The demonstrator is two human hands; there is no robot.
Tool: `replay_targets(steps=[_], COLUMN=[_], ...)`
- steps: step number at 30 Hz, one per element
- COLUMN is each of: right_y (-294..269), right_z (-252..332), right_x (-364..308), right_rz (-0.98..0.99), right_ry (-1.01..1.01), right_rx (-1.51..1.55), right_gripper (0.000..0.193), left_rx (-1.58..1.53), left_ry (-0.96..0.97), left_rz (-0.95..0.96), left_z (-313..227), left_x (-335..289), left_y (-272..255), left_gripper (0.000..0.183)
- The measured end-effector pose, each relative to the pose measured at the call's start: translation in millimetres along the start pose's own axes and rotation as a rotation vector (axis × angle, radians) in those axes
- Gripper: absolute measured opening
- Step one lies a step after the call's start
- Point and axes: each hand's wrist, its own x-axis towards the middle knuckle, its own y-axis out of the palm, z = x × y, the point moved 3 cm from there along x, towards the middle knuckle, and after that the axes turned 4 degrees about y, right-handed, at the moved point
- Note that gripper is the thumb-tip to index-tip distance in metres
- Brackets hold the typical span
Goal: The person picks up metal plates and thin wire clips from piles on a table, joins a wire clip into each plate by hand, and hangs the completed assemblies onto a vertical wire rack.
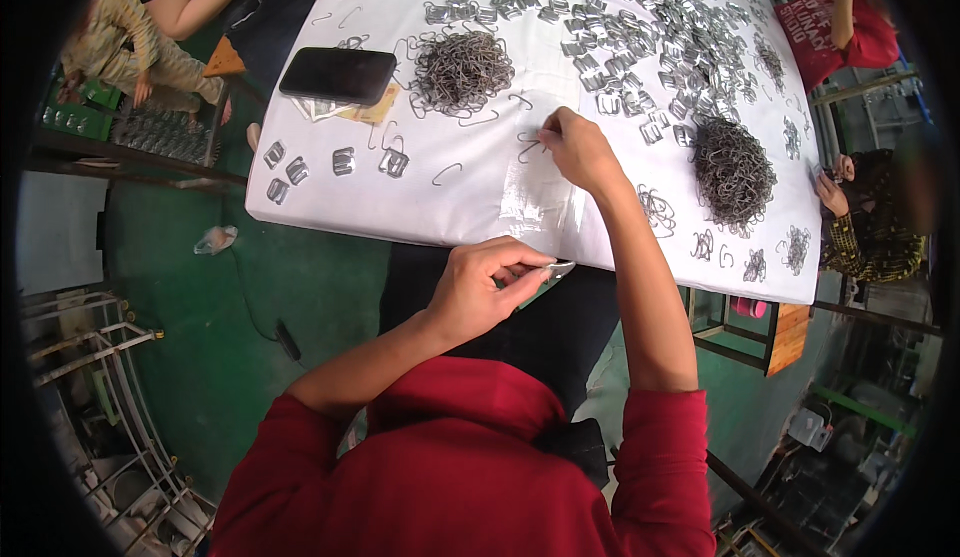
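Note:
My left hand (485, 282) is just off the table's near edge, thumb and fingers pinching a small shiny metal buckle (562, 270). Out over the white tabletop, my right hand (580, 152) has its fingertips closed at a thin wire hook (528, 144); my own fingers partly cover the contact. A dense pile of wire hooks (462, 72) lies beyond it to the left, with a few loose ones around. Four-sided metal buckles (343, 161) like flat frames sit at the table's left corner, one of them with a hook (393, 160) on it.
A black phone (338, 76) rests on papers at the left. Many metal buckles (640, 37) spread across the far right, beside another hook pile (735, 175). Other people sit around the white-covered table (380, 215). A wooden stool (788, 339) stands beneath its right side.

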Motion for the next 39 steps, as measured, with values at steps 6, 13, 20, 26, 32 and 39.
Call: replay_targets(steps=[6,13,20,26,32,39], right_y=[-43.9,-43.9,-31.2,-26.8,-32.6,-32.2], right_z=[-4.4,5.7,8.2,6.1,8.3,3.2], right_x=[-83.0,-175.5,-180.1,-183.5,-196.4,-198.0], right_rz=[0.116,-0.057,-0.175,-0.345,-0.378,-0.397], right_ry=[0.240,0.286,0.313,0.269,0.173,0.145], right_rx=[0.909,1.153,1.168,1.186,1.106,0.870], right_gripper=[0.014,0.008,0.005,0.004,0.007,0.008], left_rx=[-0.056,-0.036,0.041,0.123,0.390,1.094], left_ry=[-0.050,0.032,0.114,0.201,0.413,0.509], left_rz=[0.008,-0.040,-0.032,-0.006,-0.044,0.007], left_z=[5.7,0.7,-3.2,-2.1,22.6,106.2], left_x=[0.6,3.6,5.3,6.3,81.1,215.0], left_y=[6.2,12.9,19.7,23.7,15.3,73.2], left_gripper=[0.014,0.015,0.016,0.017,0.026,0.045])
